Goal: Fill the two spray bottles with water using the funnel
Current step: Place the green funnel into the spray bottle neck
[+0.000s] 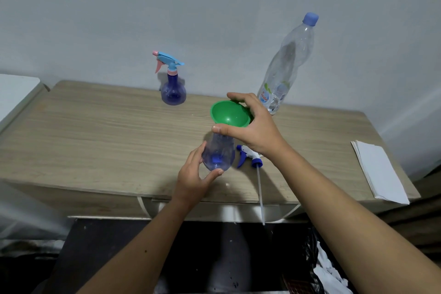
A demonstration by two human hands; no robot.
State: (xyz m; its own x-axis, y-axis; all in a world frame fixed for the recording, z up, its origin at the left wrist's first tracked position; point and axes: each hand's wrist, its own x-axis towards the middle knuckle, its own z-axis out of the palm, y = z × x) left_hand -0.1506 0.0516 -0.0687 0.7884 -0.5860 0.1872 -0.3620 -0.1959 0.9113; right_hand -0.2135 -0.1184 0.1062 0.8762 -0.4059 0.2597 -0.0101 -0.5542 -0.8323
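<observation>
A wooden tabletop [95,131] stands against a pale wall. The left hand [193,179] grips the uncapped spray bottle [218,153]; the right hand [253,124] holds the green funnel [229,116] on its neck. Behind it stand the second spray bottle [173,90] and water bottle [286,64]; the removed sprayer head [249,157] lies beside it.
</observation>
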